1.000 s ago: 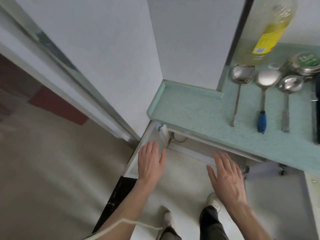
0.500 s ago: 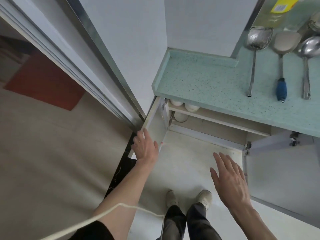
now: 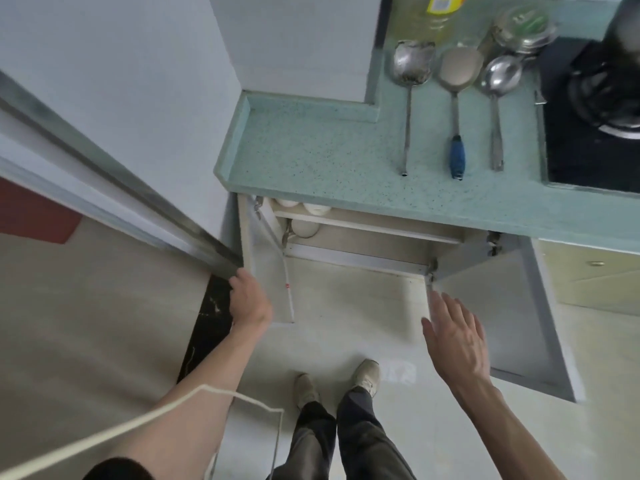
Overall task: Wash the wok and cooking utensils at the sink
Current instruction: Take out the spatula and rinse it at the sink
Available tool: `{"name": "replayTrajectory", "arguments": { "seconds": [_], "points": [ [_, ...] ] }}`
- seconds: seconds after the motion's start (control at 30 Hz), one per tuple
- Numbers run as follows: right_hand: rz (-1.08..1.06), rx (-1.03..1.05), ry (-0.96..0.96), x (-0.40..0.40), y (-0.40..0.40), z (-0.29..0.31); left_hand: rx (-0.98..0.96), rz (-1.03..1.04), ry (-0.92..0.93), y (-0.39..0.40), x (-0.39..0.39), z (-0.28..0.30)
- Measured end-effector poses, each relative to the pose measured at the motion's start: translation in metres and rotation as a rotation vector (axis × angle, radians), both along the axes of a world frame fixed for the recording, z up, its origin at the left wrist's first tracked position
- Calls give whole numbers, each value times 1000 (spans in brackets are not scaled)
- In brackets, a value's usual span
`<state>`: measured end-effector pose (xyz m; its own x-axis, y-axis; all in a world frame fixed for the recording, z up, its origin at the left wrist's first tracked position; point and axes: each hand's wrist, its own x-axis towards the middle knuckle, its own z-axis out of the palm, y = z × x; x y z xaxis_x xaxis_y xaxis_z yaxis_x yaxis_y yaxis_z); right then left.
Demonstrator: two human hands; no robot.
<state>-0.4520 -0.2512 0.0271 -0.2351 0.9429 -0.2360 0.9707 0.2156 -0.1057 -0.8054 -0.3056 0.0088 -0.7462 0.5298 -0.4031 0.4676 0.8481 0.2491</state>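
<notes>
Speckled green counter (image 3: 311, 161) runs across the top of the view, with a black hob (image 3: 588, 133) set into its right end. Under it a cabinet stands with both doors swung wide: the left door (image 3: 266, 271) out toward the wall, the right door (image 3: 502, 317) angled toward the person. Pale bowls (image 3: 304, 227) sit on its shelves; no wok shows inside, and no sink is in view. A dark rounded shape at the far right corner of the hob may be the wok, too cropped to tell.

Three utensils lie side by side on the counter, heads away from the person: a skimmer (image 3: 410, 84) on the left, a blue-handled spatula (image 3: 456, 109) in the middle, a ladle (image 3: 497, 102) on the right. An oil bottle (image 3: 427, 19) and stacked steel lids (image 3: 524, 27) stand behind them.

The left hand (image 3: 247, 299) sits at the outer edge of the left door with its fingers curled, seemingly gripping that edge. The right hand (image 3: 457, 337) is flat and spread, fingers apart, holding nothing, just beside the right door.

This looks like the fetching stage, washing not yet begun. The next move likely calls for stooping to look into the cabinet, or else shutting both doors and gathering the three utensils by their handles
</notes>
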Motion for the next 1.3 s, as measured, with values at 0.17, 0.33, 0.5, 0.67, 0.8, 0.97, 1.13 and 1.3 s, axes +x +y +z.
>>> {"name": "replayTrajectory", "arguments": {
  "seconds": [0.17,0.33,0.5,0.67,0.8,0.97,1.13,1.3],
  "points": [
    [-109,-24,-67,51,30,3,202,205,-184,35,42,-16],
    [-359,-47,-79,122,66,-6,360,471,-451,88,83,-35],
    [-534,1,39,150,72,-16,473,646,-603,112,83,-30],
    [-767,-100,221,175,80,-31,532,757,-637,120,95,-19],
    [-795,-111,363,167,75,-31,556,835,-649,122,98,-18],
    [-921,-330,760,147,62,-28,573,892,-804,131,101,-16],
    [-1034,-505,1179,87,58,-43,597,907,-921,138,98,-22],
    [-1150,-452,1356,4,89,-49,592,906,-1043,138,84,-24]
  ]
}}
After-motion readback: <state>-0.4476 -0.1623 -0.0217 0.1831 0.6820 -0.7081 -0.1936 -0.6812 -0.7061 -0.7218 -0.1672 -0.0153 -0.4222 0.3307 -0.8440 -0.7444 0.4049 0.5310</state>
